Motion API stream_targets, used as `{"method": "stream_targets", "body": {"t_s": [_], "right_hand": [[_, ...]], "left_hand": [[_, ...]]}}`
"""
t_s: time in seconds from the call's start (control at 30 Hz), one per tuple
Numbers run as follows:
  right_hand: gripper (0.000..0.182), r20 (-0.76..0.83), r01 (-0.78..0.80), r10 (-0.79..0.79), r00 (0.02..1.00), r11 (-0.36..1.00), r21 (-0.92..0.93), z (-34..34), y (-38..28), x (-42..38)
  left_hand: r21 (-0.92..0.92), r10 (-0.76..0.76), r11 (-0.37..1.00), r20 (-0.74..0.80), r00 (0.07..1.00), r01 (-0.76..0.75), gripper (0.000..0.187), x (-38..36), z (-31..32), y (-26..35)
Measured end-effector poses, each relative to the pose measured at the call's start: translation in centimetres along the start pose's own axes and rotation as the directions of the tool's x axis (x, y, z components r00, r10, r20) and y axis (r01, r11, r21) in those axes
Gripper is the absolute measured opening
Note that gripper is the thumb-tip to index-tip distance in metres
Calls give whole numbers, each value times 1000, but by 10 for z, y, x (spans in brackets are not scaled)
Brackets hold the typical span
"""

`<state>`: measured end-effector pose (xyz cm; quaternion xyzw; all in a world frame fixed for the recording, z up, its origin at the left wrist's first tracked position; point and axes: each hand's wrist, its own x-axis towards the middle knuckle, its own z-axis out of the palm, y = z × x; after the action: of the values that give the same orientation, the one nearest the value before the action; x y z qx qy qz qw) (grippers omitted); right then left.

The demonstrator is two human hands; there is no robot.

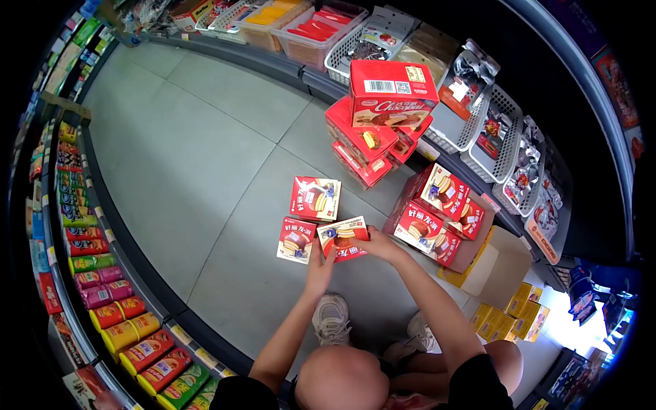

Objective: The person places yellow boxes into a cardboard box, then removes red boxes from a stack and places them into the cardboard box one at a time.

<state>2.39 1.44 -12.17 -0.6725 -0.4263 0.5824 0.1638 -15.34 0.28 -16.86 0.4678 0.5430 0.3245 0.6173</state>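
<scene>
Between my two hands is a red-and-white choco pie box (342, 231), its printed face turned up. My left hand (318, 270) grips its lower left side, and my right hand (377, 246) wraps round its right edge with the fingertips on the printed face. Just below it another red box (353, 253) shows in part; how far the two touch is hidden. To the left stands a similar box (295, 240) on the floor, and a further one (315, 198) lies behind it. Several matching boxes (437, 217) are grouped at the right, beside my right forearm.
Larger red Chocopie cartons (372, 137) form a leaning stack by the right shelf. An open cardboard carton (502, 263) and several yellow boxes (512, 314) lie near my right knee. White baskets (471, 130) line that shelf; snack canisters (130, 328) fill the left one. Tiled floor (205, 143) lies between.
</scene>
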Motion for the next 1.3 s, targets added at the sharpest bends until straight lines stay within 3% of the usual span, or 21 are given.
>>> {"method": "stream_targets", "body": {"t_s": [0.13,0.2,0.23,0.3,0.37,0.43,0.47,0.5,0.57,0.63,0.7,0.77,0.83,0.87,0.9,0.97,1.03,1.2,1.3], "right_hand": [[65,-47,76,-68,997,980,185,23,40,26],[63,-22,84,-81,996,973,213,21,40,25],[63,-28,88,-84,996,973,214,14,27,14],[59,-2,-38,38,999,998,53,-5,6,-7],[60,1,15,-16,1000,999,38,-19,6,-11],[64,114,87,-91,989,996,35,-43,-11,-23],[67,96,75,-78,992,997,29,-56,-22,-32],[67,66,61,-59,996,997,-42,-69,-31,-39],[73,142,117,-113,983,993,-21,-97,-45,-55],[73,133,36,-35,990,999,-12,-121,-73,-89],[70,129,10,-4,992,999,-45,-138,-69,-99],[59,210,77,-87,974,995,55,-151,-58,-106],[58,173,89,-102,980,992,84,-162,-61,-125],[58,186,134,-156,970,983,124,-168,-60,-131],[57,199,179,-210,957,970,164,-173,-58,-136],[56,166,168,-209,964,958,233,-179,-54,-145],[53,101,260,-297,950,926,273,-182,-54,-156],[62,68,376,-400,914,898,226,-190,-41,-164],[67,38,346,-357,933,923,170,-192,-30,-159]], "left_hand": [[-88,3,996,34,999,0,48,-7,10,14],[-6,53,999,56,997,-53,48,-9,9,11],[72,101,992,81,992,-107,48,-10,10,14],[17,74,997,86,994,-76,49,-21,14,28],[-38,49,998,96,994,-45,49,-33,17,52],[-293,-198,927,151,969,235,53,-40,16,73],[-363,-244,889,141,959,280,52,-43,17,80],[-359,-236,892,151,960,275,52,-44,19,89],[-468,-306,781,289,907,413,48,-42,22,109],[-452,-272,778,383,883,436,44,-38,25,121],[-335,-235,773,639,732,540,46,-34,30,130],[-280,-211,794,706,676,540,48,-32,40,140],[-15,-252,905,786,565,425,49,-35,53,158],[93,-340,888,792,507,451,55,-37,59,168],[114,-347,889,798,492,443,55,-39,69,180],[271,-363,922,856,369,277,61,-43,90,197],[326,-388,919,847,363,222,65,-49,109,200],[341,-415,905,835,362,254,53,-65,144,189],[342,-439,891,816,376,298,48,-75,158,178]]}}
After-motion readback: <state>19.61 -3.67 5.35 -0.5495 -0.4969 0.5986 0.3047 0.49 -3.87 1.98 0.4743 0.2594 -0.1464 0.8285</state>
